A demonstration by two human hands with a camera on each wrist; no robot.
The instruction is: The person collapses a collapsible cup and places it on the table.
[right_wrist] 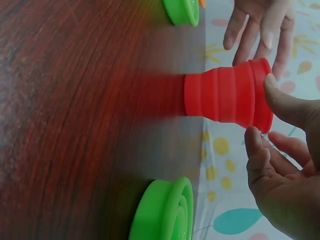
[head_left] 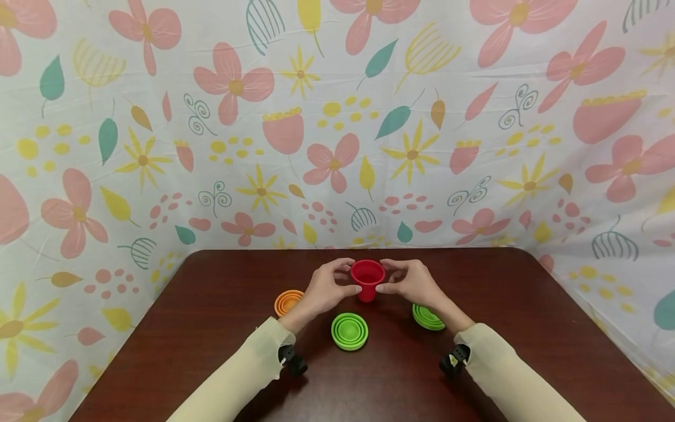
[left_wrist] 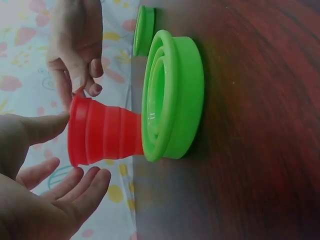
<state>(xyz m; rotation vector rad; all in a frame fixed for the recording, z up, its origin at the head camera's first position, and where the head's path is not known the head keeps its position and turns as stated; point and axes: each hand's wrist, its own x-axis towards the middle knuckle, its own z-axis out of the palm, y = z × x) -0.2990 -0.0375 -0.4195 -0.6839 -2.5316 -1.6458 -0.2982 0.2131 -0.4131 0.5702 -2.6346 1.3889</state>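
Observation:
A red collapsible cup (head_left: 368, 273), pulled out to its full ringed height, stands upright on the dark table between both hands. My left hand (head_left: 328, 287) holds its rim from the left, thumb at the near side and the other fingers curved loosely round beyond it. From the right, my right hand (head_left: 411, 282) grips the same rim between thumb (right_wrist: 285, 102) and fingertips. A flattened green collapsible cup (head_left: 350, 332) lies in front of the red one. Another flattened green cup (head_left: 428, 317) sits partly hidden below my right wrist, and an orange one (head_left: 288, 301) is beside my left forearm.
The brown wooden table (head_left: 221, 346) has rounded far corners. A white cloth with a flower print (head_left: 337, 117) hangs right behind its far edge and along both sides. A small black camera is strapped on each wrist, such as the left wrist camera (head_left: 293, 360).

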